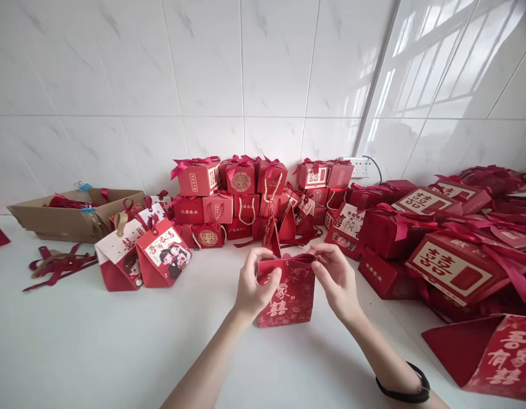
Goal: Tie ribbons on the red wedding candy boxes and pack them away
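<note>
A red gift box [295,295] with white lettering stands upright on the white table in front of me. Its top edges are drawn close together, with a narrow gap between the panels. My left hand [257,281] grips the upper left corner, thumb on the near face and fingers behind. At the upper right corner, my right hand [337,278] pinches the rim between thumb and fingers. Parts of the fingers on the far side are hidden by the box.
A cardboard carton [75,213] with ribbons stands at back left, near loose ribbons [61,264]. Two finished-looking boxes [163,253] stand left. Stacked red boxes [239,182] line the tiled wall. More boxes [448,267] pile up right, with a folded red box [497,355] at front right.
</note>
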`<state>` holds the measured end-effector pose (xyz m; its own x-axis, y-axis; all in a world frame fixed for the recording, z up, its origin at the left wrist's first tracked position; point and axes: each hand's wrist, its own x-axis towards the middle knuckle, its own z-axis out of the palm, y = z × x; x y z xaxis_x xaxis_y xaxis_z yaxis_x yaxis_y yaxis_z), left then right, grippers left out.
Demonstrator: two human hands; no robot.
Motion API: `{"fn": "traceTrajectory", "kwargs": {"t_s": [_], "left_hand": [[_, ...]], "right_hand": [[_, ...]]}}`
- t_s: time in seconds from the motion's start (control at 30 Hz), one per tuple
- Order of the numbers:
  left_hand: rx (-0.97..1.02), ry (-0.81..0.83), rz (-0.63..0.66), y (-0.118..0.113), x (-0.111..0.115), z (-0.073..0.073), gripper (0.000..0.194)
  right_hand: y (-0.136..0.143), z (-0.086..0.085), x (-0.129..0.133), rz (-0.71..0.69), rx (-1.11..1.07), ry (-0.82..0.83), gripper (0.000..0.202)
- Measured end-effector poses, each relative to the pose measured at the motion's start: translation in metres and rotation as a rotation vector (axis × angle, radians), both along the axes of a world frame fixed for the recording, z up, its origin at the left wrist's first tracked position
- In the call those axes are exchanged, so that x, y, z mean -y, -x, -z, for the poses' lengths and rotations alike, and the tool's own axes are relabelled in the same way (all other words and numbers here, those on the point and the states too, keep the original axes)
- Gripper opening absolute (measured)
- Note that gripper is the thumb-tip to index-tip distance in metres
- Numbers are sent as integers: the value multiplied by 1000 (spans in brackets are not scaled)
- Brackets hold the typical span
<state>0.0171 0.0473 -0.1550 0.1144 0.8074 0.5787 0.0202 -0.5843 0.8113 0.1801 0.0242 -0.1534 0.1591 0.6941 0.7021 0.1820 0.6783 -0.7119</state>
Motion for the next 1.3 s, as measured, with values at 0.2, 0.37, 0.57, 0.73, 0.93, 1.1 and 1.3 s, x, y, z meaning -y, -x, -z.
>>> {"fn": "traceTrajectory", "kwargs": {"t_s": [0.2, 0.37, 0.57, 0.73, 0.93, 1.1, 1.3], "left_hand": [[-100, 35, -122, -4, 2, -5, 18], [-133, 2, -88, -5, 7, -8, 20], [-147, -4, 0, -8, 9, -7, 17], [-102, -82, -49, -11, 10, -4, 21], [-148, 15, -24, -10, 13, -6, 19], [-112, 64, -6, -10, 11, -5, 17], [-119, 46, -6, -11, 9, -5, 16]], "right_hand": [[6, -4, 3, 101, -120, 5, 8], [9, -8, 2, 150, -203, -12, 8], [5, -11, 9, 151, -66, -101, 11], [3, -9, 11, 121, 81, -144, 27], [8, -6, 9, 161, -79, -124, 12], [7, -10, 14, 121, 163, -175, 12], [8, -9, 13, 140, 211, -115, 10]]}}
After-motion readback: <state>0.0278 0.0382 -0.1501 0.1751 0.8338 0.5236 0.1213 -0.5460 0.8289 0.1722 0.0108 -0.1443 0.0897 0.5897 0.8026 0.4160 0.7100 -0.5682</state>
